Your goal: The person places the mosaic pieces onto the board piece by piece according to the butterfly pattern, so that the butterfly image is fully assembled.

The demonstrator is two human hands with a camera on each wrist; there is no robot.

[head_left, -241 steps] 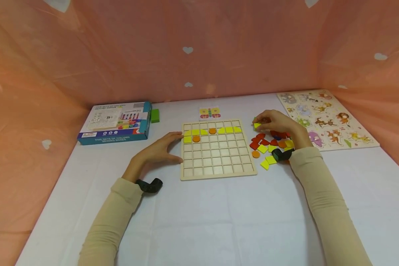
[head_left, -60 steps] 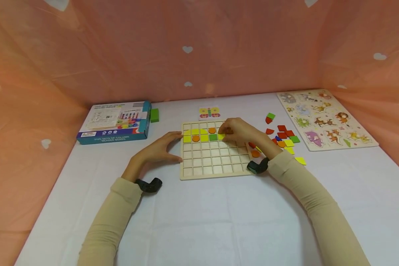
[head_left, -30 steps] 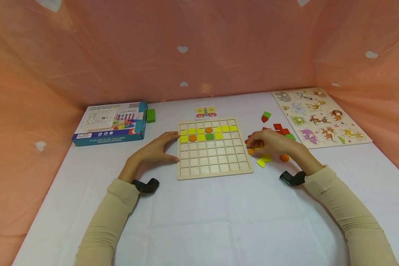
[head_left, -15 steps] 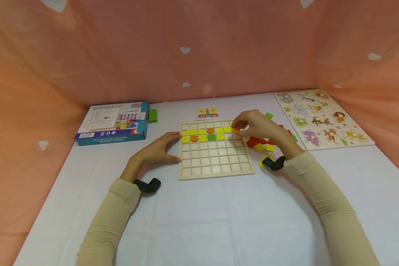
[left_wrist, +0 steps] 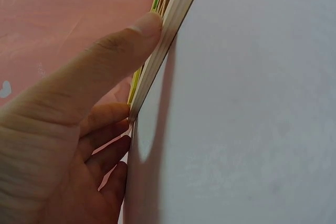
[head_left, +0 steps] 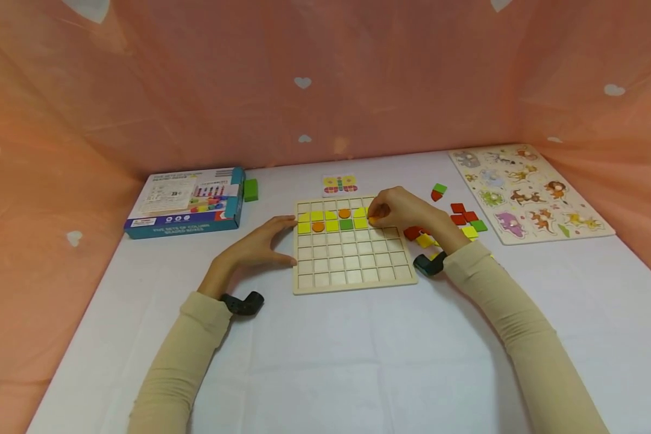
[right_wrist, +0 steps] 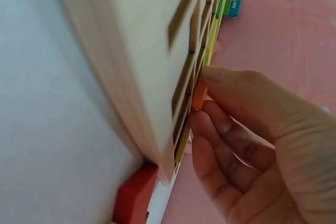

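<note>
A wooden grid board (head_left: 343,265) lies in the middle of the table, with yellow tiles, orange discs and one green square tile (head_left: 346,224) in its two upper filled rows. My left hand (head_left: 255,244) rests against the board's left side, thumb and fingertips touching the edge with the fingers spread. Over the second row, my right hand (head_left: 404,214) pinches an orange disc (right_wrist: 199,93) between thumb and fingers, right at the cell beside a yellow tile (head_left: 360,222). The right hand covers part of the top row's right end in the head view.
A small pattern card (head_left: 340,185) lies behind the board. Red tiles (head_left: 458,220), with yellow and green ones, are scattered to the right, partly behind the right wrist. An animal puzzle board (head_left: 531,199) lies far right; a boxed bead set (head_left: 184,205) and green block (head_left: 251,190) stand left.
Green and yellow tiles and an orange disc have joined the second row. My right hand went to the loose pile, picked up another orange disc and carried it left. My left hand stayed put.
</note>
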